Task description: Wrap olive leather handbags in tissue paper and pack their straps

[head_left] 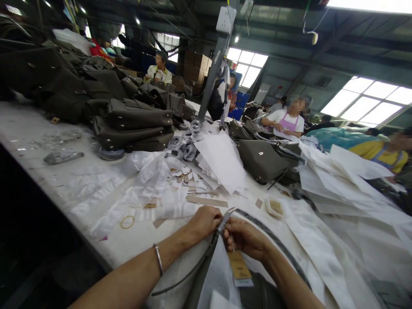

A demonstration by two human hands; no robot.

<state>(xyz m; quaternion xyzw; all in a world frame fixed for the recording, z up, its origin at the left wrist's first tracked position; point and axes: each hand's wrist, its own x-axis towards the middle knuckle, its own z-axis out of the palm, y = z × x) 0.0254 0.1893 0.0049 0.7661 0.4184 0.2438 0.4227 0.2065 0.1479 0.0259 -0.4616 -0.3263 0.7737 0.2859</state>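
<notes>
In front of me is a dark olive bag [260, 292] with white tissue paper [216, 274] over it. Its handle [225, 219], partly wrapped in clear plastic, rises between my hands. My left hand [204, 221] is closed on the handle from the left, fingertips pinched at its top. My right hand [246, 238] is closed at the right side of the same handle, fingers curled. A yellow-brown hang tag [238, 266] with a white card behind it dangles just below my right fingers; its cord is mostly hidden. A thin dark strap [183, 281] trails to the left.
Stacked olive bags [138, 113] fill the table's far left; another bag [267, 159] lies beyond my hands. White paper sheets [222, 161], plastic-wrapped rolls [183, 143], card scraps, a rubber band [127, 222] and a small tub [274, 207] lie about. A grey post [212, 73] stands behind. Several people work farther off.
</notes>
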